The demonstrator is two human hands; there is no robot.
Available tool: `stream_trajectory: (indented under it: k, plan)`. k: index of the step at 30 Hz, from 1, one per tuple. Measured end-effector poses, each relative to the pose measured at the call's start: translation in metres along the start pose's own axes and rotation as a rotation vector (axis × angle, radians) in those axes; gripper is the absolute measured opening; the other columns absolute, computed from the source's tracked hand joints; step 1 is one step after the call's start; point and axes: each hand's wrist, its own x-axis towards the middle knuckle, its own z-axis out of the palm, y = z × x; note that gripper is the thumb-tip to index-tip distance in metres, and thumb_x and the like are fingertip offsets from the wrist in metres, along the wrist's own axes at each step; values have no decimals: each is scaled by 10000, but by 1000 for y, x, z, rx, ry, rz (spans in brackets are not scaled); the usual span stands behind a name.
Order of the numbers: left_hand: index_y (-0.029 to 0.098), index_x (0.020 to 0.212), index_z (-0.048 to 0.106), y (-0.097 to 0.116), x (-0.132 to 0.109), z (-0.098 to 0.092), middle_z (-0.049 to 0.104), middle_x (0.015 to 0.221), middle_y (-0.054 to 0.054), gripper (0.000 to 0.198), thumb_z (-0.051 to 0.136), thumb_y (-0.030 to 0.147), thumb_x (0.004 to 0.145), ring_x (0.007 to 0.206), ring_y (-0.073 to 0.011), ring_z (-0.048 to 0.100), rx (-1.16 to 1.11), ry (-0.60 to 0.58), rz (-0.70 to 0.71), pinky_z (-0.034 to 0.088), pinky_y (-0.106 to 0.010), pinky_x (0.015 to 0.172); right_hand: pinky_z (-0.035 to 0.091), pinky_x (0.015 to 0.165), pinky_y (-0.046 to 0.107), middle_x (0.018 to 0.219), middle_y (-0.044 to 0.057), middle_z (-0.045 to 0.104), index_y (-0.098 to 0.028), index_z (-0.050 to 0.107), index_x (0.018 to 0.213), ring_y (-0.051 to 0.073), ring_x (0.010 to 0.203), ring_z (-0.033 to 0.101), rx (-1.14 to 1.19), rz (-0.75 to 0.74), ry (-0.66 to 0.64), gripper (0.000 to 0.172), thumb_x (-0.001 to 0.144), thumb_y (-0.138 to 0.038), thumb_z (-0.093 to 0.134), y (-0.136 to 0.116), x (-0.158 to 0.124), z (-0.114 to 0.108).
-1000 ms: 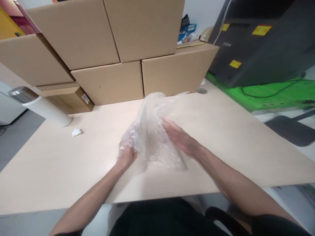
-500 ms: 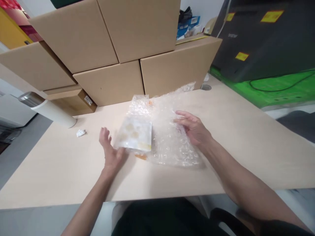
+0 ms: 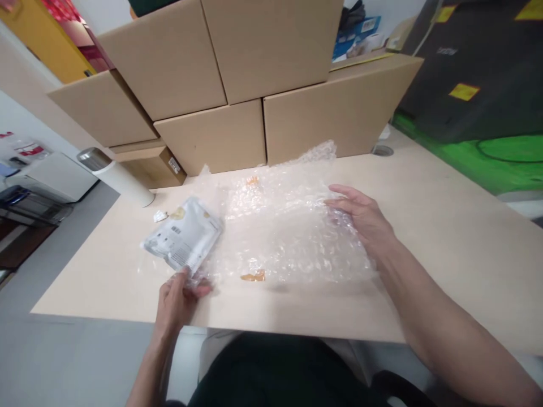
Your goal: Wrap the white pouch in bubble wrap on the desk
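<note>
1. Bubble wrap (image 3: 292, 226), centre: clear plastic, glossy, bumpy.
2. Printed pouch (image 3: 186, 237), 8–9 o'clock: plastic-looking film, creased, slight sheen.
3. Flask (image 3: 129, 185), 9 o'clock: metal cap (image 3: 94, 159), smooth white body.
4. Cartons (image 3: 212, 141), 11–1 o'clock: cardboard, matt.
5. Tabletop (image 3: 475, 282), 4 o'clock: pale wood-look, smooth, low sheen.

Pouch (image 3: 192, 236) now farther left

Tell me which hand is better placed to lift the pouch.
Probably the left hand: it is at the near edge of the pouch, while the right hand is across the bubble wrap.
</note>
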Motion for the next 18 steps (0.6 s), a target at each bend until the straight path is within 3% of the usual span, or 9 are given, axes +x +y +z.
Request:
stream_trajectory:
  k: [2, 4, 6, 8, 9, 11, 13, 16, 18]
  plan:
    - [85, 834, 738, 0, -12, -8, 765, 779, -139, 533, 626, 606, 811, 551, -197, 676, 52, -113, -136, 564, -328, 624, 461, 492, 259, 741, -13, 681, -252, 687, 981, 142, 574, 565, -36, -17, -2, 430, 561, -214, 774, 1, 2, -3]
    - [94, 844, 760, 1, -25, -16, 765, 796, -143, 603, 566, 664, 836, 517, -192, 662, 168, -271, -179, 556, -331, 592, 455, 486, 272, 734, -11, 669, -263, 685, 977, 148, 562, 547, -69, -17, 3, 437, 555, -221, 794, 2, 5, -5]
    - [126, 780, 766, 4, -39, -21, 747, 736, -123, 594, 537, 668, 868, 521, -194, 658, 297, -449, -113, 552, -335, 609, 458, 506, 286, 737, -6, 660, -274, 691, 975, 158, 583, 552, -101, -19, 24, 427, 567, -220, 807, 4, 9, -8]
    - [161, 739, 750, 9, -47, -23, 707, 668, -85, 533, 544, 626, 896, 522, -177, 627, 380, -489, 45, 525, -311, 592, 465, 545, 302, 750, 5, 658, -278, 702, 966, 170, 624, 569, -123, -48, 60, 401, 588, -204, 812, 9, 16, -11]
    - [175, 757, 745, 12, -47, -23, 688, 663, -67, 491, 557, 604, 901, 537, -168, 610, 409, -417, 149, 505, -293, 578, 469, 565, 313, 763, 11, 661, -285, 709, 962, 179, 650, 578, -135, -71, 70, 386, 601, -198, 816, 12, 20, -14]
    - [193, 876, 745, 18, -37, -24, 676, 750, -54, 415, 585, 576, 895, 617, -168, 599, 490, -131, 369, 482, -275, 579, 473, 586, 334, 775, 16, 661, -314, 715, 965, 203, 696, 591, -172, -131, 81, 378, 623, -206, 833, 19, 30, -23]
    - [194, 1056, 734, 21, -16, -25, 671, 973, -88, 434, 595, 566, 881, 773, -200, 618, 648, 135, 552, 519, -318, 700, 468, 576, 346, 745, 7, 632, -359, 704, 991, 222, 714, 589, -241, -204, 76, 392, 646, -253, 859, 24, 41, -36]
    - [111, 1330, 613, 19, 22, -31, 581, 1148, -174, 623, 525, 551, 899, 959, -277, 622, 852, 216, 528, 518, -430, 855, 447, 522, 335, 706, -7, 604, -408, 665, 1050, 215, 661, 582, -307, -296, 4, 442, 671, -330, 879, 23, 51, -57]
    - [79, 1368, 577, 16, 39, -33, 563, 1166, -181, 664, 478, 559, 919, 952, -268, 632, 868, 153, 445, 502, -432, 897, 446, 490, 344, 771, -6, 648, -475, 591, 1183, 236, 679, 618, -307, -262, -266, 492, 750, -437, 822, 14, 48, -63]
